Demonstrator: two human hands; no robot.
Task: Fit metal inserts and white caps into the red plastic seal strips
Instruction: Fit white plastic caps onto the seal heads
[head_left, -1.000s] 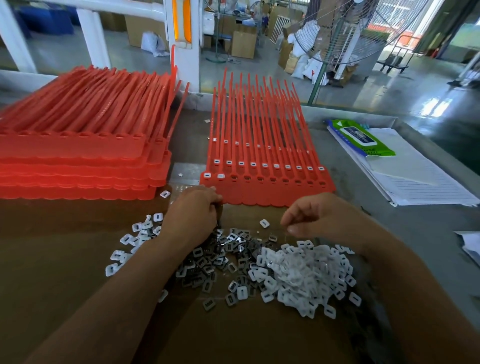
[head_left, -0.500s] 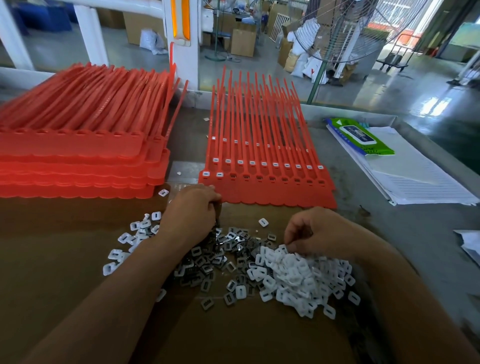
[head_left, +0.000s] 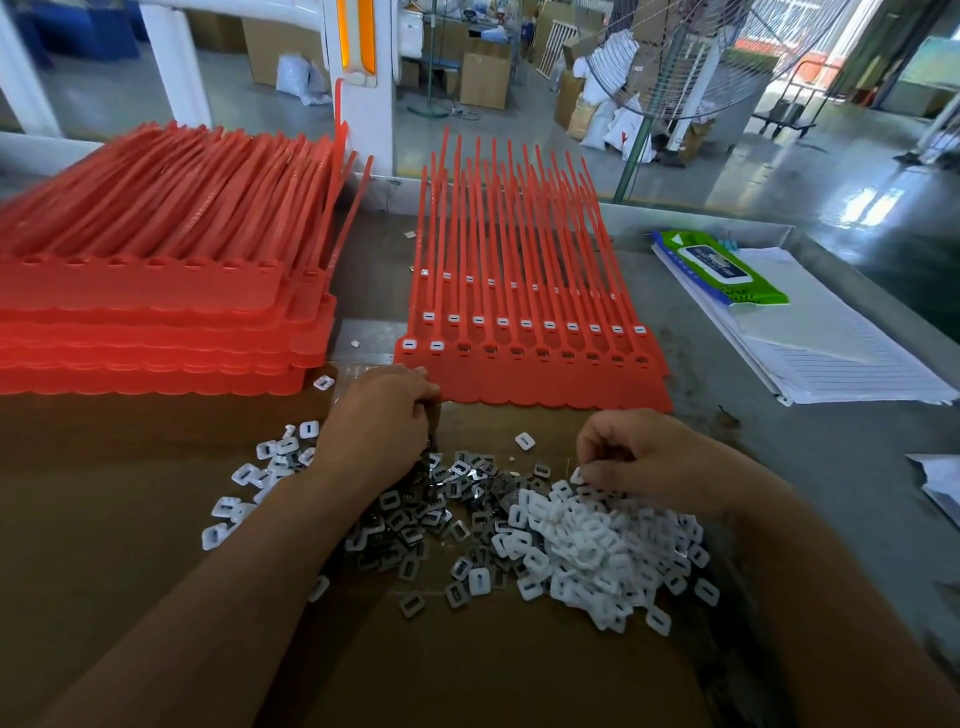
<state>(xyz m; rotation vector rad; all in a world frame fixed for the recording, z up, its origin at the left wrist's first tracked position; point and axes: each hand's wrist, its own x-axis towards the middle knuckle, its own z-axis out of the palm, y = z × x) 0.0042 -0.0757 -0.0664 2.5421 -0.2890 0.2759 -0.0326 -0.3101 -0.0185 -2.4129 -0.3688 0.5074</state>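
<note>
**Head view: seal assembly, top sheet two of ten capped**

**Progress.** The working sheet (head_left: 545, 387) of red strips lies flat at centre. Its front row has ten sockets. The two leftmost carry white caps. The other eight show dark slots, and whether inserts already sit in them is too small to tell. Behind it, a second row of ten belonging to a sheet beneath is fully capped. The stack (head_left: 156, 312) of sheets at left shows open sockets, so by my judgement most of the work remains.

**Stock.**
- Inserts (head_left: 415, 519): a loose dark pile on the brown board (head_left: 104, 519), near the worker and just in front of the sheet.
- Caps (head_left: 597, 551): a white heap touching the inserts' right side, with a few strays (head_left: 260, 467) to the left.

**Left hand** (head_left: 379, 421). It lies knuckles up with the fingers curled under. It sits over the far edge of the inserts and just beside the sheet's near left corner. What it holds is hidden, so I cannot tell.

**Right hand** (head_left: 644, 457). The fingers are curled and the thumb is drawn in. It rests on the far edge of the caps and is apart from the sheet's near edge. I cannot tell whether a cap is pinched.

**Other items.** Papers (head_left: 831, 353) and a pack of wipes (head_left: 727, 270) lie at right. A fan (head_left: 675, 52) stands beyond the bench.
</note>
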